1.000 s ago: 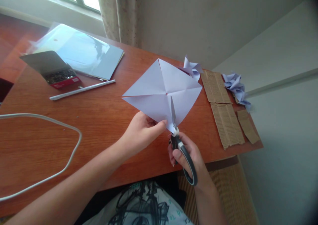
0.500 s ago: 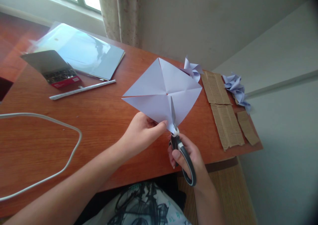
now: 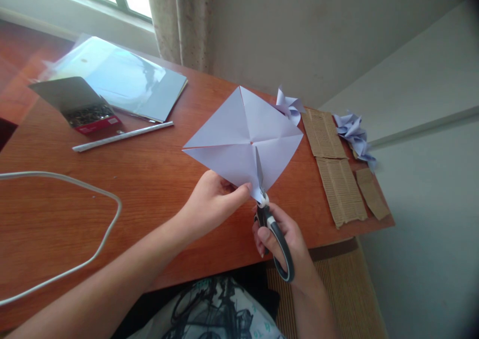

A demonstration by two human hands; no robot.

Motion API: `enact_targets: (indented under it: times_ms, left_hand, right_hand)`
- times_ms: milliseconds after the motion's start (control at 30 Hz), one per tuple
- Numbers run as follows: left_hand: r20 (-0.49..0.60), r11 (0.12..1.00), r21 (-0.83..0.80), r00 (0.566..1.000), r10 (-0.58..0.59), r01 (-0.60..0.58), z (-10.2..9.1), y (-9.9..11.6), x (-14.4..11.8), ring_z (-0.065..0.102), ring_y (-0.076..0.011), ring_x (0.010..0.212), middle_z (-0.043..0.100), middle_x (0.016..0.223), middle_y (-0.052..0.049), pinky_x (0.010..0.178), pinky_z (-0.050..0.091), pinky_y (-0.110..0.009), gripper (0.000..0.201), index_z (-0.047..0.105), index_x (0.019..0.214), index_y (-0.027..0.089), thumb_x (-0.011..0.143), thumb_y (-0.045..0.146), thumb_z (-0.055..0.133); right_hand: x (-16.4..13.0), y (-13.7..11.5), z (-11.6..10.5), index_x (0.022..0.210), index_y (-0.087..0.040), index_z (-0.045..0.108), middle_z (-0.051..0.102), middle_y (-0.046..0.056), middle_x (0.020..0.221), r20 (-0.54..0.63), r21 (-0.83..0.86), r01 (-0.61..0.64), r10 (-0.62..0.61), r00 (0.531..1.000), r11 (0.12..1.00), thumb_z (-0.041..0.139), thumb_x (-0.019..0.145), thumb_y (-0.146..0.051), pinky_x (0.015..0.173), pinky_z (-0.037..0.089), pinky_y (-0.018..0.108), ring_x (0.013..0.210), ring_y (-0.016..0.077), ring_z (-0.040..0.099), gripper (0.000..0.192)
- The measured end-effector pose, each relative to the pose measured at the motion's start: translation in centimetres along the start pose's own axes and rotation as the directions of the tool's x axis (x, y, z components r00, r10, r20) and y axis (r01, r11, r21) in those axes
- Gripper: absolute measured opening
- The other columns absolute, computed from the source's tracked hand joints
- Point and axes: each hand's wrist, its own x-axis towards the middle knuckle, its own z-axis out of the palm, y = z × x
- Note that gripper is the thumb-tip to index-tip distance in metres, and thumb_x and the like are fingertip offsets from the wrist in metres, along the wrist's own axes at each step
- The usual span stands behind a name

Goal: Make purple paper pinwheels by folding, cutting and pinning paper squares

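A pale square sheet of paper [image 3: 220,129], turned like a diamond, has slits running from its corners towards a small hole in the middle. My left hand [image 3: 215,199] pinches its lower left edge, thumb on top and fingers underneath. Wrapped round the dark grey handles of a pair of scissors [image 3: 276,241], my right hand [image 3: 288,234] holds them at the sheet's lowest corner. One blade lies over the paper and points at the centre; the other is hidden beneath it.
Behind the sheet sits a folded paper pinwheel [image 3: 288,105]. Corrugated cardboard pieces [image 3: 339,179] and more folded paper [image 3: 355,134] lie right. To the left are an open box of small metal pieces [image 3: 92,114], a rolled paper stick [image 3: 123,137], a plastic-covered pad [image 3: 149,89] and a white cable [image 3: 112,219].
Both hands, the paper and the scissors keep almost the same places. The whole view has shifted very slightly, and the upper blade looks a little closer to the slit line.
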Motion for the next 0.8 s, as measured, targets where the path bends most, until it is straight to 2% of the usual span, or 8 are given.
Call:
enact_targets:
  times_ms: [600, 800]
  left_hand:
    - [0.002, 1.000, 0.003, 1.000, -0.012, 0.012, 0.00, 0.06, -0.01, 0.066, -0.0184, 0.071, 0.068, 0.070, -0.002, 0.068, 0.053, -0.028, 0.010, 0.064, 0.072, 0.016, 0.078, 0.023, 0.066]
    - [-0.089, 0.995, 0.102, 0.996, 0.001, 0.008, 0.05, 0.68, -0.21, 0.068, -0.0215, 0.075, 0.072, 0.077, -0.005, 0.069, 0.055, -0.029, 0.010, 0.066, 0.078, 0.016, 0.076, 0.025, 0.068]
  right_hand:
    - [-0.07, -0.50, 0.37, 0.107, -0.021, 0.059, 0.056, -0.004, 0.072, -0.031, -0.008, -0.023, 0.023, 0.999, 1.000, 0.076, 0.084, -0.046, 0.046, 0.041, 0.017, 0.052, 0.0064, 0.048, 0.038]
    - [-0.04, -0.29, 0.55, 0.110, -0.021, 0.061, 0.053, -0.004, 0.075, -0.075, -0.096, -0.029, 0.022, 0.997, 0.995, 0.076, 0.084, -0.045, 0.049, 0.041, 0.018, 0.056, 0.0071, 0.046, 0.039]
